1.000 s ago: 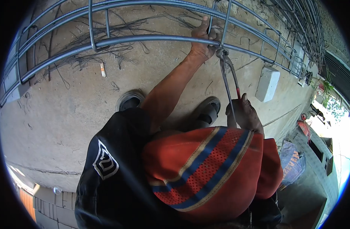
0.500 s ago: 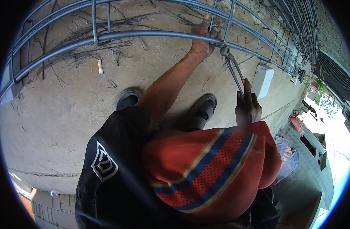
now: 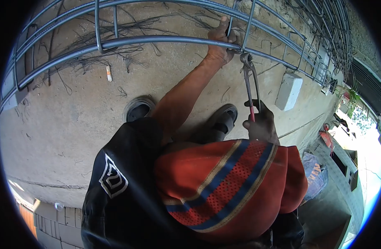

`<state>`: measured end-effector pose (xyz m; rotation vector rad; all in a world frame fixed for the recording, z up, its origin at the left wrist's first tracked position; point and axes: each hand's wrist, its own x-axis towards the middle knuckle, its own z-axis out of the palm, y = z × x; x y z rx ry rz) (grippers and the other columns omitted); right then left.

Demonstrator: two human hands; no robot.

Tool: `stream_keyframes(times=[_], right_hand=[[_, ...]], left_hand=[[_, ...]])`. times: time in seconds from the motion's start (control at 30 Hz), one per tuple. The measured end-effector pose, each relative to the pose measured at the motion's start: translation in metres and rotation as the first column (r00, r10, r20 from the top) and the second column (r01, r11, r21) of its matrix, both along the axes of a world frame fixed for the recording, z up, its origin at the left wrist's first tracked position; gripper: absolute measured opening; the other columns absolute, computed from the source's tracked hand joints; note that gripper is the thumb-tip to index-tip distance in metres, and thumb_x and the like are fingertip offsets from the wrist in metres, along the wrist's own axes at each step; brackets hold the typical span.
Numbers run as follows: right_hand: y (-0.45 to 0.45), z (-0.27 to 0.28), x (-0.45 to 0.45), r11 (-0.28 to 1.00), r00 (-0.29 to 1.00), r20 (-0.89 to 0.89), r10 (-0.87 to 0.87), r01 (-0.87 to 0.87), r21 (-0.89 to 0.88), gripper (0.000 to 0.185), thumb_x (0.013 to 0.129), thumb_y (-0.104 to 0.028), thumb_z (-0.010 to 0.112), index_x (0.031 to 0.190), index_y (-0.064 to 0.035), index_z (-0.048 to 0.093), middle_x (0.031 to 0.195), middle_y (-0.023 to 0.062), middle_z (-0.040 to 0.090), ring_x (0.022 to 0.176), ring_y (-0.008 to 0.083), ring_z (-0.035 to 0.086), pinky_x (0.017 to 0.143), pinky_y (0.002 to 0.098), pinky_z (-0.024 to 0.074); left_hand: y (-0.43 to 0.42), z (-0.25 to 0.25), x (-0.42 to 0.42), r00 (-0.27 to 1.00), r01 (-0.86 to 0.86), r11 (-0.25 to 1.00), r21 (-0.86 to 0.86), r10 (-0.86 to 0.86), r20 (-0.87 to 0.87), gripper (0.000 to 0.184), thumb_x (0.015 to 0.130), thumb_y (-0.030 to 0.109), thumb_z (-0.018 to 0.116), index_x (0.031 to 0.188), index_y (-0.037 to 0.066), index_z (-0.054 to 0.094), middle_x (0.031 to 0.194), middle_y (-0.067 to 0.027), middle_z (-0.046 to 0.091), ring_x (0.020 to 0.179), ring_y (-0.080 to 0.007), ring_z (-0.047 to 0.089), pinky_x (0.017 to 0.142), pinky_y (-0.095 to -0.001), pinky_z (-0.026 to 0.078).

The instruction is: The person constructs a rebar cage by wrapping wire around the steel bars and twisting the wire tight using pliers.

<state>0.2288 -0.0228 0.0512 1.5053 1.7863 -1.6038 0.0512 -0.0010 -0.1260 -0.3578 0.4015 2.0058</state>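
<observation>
A rebar cage [image 3: 157, 39] of long steel bars and stirrups crosses the top of the head view. My left hand [image 3: 220, 43] is closed around the cage where a stirrup meets the front bar, its thumb pointing up. Long-handled pincers [image 3: 249, 83], with red on one handle, are gripped in my right hand [image 3: 263, 124]. Their jaws touch or nearly touch the front bar, just right of my left hand. Whatever lies between the jaws is too small to make out.
Loose tie wire [image 3: 95, 43] lies on the concrete floor behind the front bar. A pale block [image 3: 289, 91] stands at the right, below the cage. My sandalled feet [image 3: 139, 108] are planted below it. More rebar [image 3: 329, 33] is stacked at the upper right.
My right hand has swung slightly left and down, turning the pincers more upright, and their handles are closer together. My left hand keeps its place on the cage.
</observation>
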Motion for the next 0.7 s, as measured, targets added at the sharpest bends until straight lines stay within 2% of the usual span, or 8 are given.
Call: stream_keyframes(times=[0.13, 0.27, 0.37, 0.43, 0.47, 0.5, 0.63, 0.7], right_hand=[[-0.006, 0.008, -0.005, 0.649, 0.909, 0.104, 0.403, -0.364, 0.668, 0.059, 0.070, -0.010, 0.074, 0.123, -0.0025, 0.048, 0.074, 0.0091, 0.058, 0.046, 0.0166, 0.054, 0.043, 0.0275, 0.0439], [0.010, 0.004, -0.001, 0.087, 0.740, 0.484, 0.466, -0.583, 0.808, 0.054, 0.083, -0.018, 0.061, 0.132, -0.0076, 0.043, 0.082, 0.0142, 0.057, 0.064, 0.0284, 0.059, 0.057, 0.0382, 0.0475], [-0.001, 0.008, -0.009, 0.492, 0.823, 0.476, 0.309, -0.567, 0.661, 0.040, 0.086, -0.017, 0.055, 0.125, -0.0109, 0.052, 0.079, 0.0152, 0.059, 0.064, 0.0272, 0.059, 0.061, 0.0397, 0.0474], [0.008, 0.000, 0.007, 0.978, 0.971, 0.222, 0.084, -0.123, 0.169, 0.044, 0.092, -0.041, 0.044, 0.102, -0.0012, 0.060, 0.063, 0.0124, 0.055, 0.054, 0.0235, 0.055, 0.051, 0.0355, 0.0434], [0.021, -0.004, 0.024, 0.926, 0.975, 0.128, -0.183, 0.214, -0.311, 0.052, 0.091, -0.047, 0.041, 0.096, 0.0009, 0.060, 0.060, 0.0107, 0.054, 0.051, 0.0220, 0.053, 0.049, 0.0335, 0.0416], [0.026, -0.006, 0.028, 0.551, 0.878, 0.176, -0.446, 0.424, -0.719, 0.060, 0.091, -0.054, 0.038, 0.089, 0.0030, 0.059, 0.057, 0.0091, 0.053, 0.048, 0.0205, 0.052, 0.046, 0.0315, 0.0399], [0.022, -0.016, 0.021, 0.596, 0.901, 0.039, -0.432, 0.317, -0.738, 0.048, 0.090, -0.043, 0.049, 0.098, 0.0043, 0.056, 0.047, 0.0041, 0.048, 0.032, 0.0117, 0.041, 0.032, 0.0233, 0.0298], [0.015, 0.001, -0.001, 0.955, 0.994, -0.061, -0.089, 0.068, -0.288, 0.037, 0.082, -0.028, 0.062, 0.102, 0.0023, 0.054, 0.047, 0.0031, 0.049, 0.034, 0.0117, 0.045, 0.033, 0.0239, 0.0338]], left_hand=[[0.002, -0.004, 0.003, 1.000, -0.019, 0.999, 0.034, 0.019, -0.003, 0.053, 0.087, 0.052, 0.050, 0.094, 0.001, 0.062, 0.044, 0.0047, 0.029, 0.036, -0.0097, 0.029, 0.036, -0.0253, 0.029], [0.002, -0.002, 0.002, 0.999, -0.026, 1.000, -0.006, 0.026, -0.028, 0.055, 0.086, 0.054, 0.051, 0.094, 0.001, 0.062, 0.045, 0.0045, 0.029, 0.037, -0.0094, 0.028, 0.037, -0.0249, 0.027], [0.002, 0.001, 0.001, 0.999, -0.021, 0.999, -0.046, 0.019, -0.033, 0.056, 0.085, 0.054, 0.051, 0.094, 0.000, 0.062, 0.045, 0.0043, 0.029, 0.037, -0.0092, 0.028, 0.037, -0.0246, 0.026], [0.002, 0.000, 0.000, 0.999, -0.022, 0.999, -0.046, 0.020, -0.044, 0.056, 0.085, 0.055, 0.052, 0.093, 0.000, 0.062, 0.045, 0.0042, 0.030, 0.038, -0.0093, 0.029, 0.038, -0.0244, 0.025], [0.002, 0.001, -0.001, 0.999, -0.019, 0.999, -0.047, 0.017, -0.043, 0.056, 0.085, 0.055, 0.052, 0.093, 0.000, 0.062, 0.045, 0.0042, 0.030, 0.038, -0.0093, 0.029, 0.038, -0.0242, 0.025], [0.000, 0.005, -0.002, 0.999, -0.014, 0.999, -0.047, 0.012, -0.042, 0.056, 0.085, 0.055, 0.052, 0.093, 0.000, 0.062, 0.045, 0.0042, 0.030, 0.038, -0.0093, 0.029, 0.038, -0.0240, 0.025], [-0.003, 0.007, -0.003, 1.000, 0.002, 0.999, -0.049, -0.003, -0.028, 0.054, 0.086, 0.054, 0.051, 0.092, 0.001, 0.062, 0.045, 0.0045, 0.031, 0.038, -0.0086, 0.029, 0.038, -0.0233, 0.025], [0.001, 0.008, -0.001, 0.999, -0.003, 0.998, -0.061, 0.001, -0.033, 0.054, 0.086, 0.054, 0.051, 0.092, 0.001, 0.062, 0.045, 0.0048, 0.031, 0.038, -0.0083, 0.029, 0.038, -0.0235, 0.026]])
